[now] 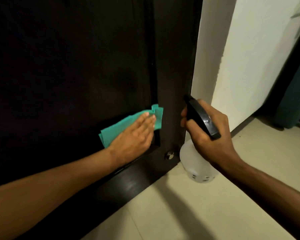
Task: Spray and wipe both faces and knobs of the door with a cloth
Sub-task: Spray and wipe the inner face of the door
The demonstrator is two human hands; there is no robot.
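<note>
A dark brown door (pixel 68 66) fills the left and middle of the head view, seen near its lower part. My left hand (pixel 134 135) presses a folded teal cloth (pixel 116 129) flat against the door's recessed panel, fingers straight. My right hand (pixel 209 129) grips the black trigger head of a translucent white spray bottle (pixel 196 163), which hangs just right of the door's edge with its nozzle toward the door. No door knob is in view.
A small round metal stud (pixel 170 155) sits low on the door near its edge. A cream wall (pixel 249 58) stands to the right. Pale floor tiles (pixel 180 213) lie below. A dark teal object (pixel 294 101) stands at the far right.
</note>
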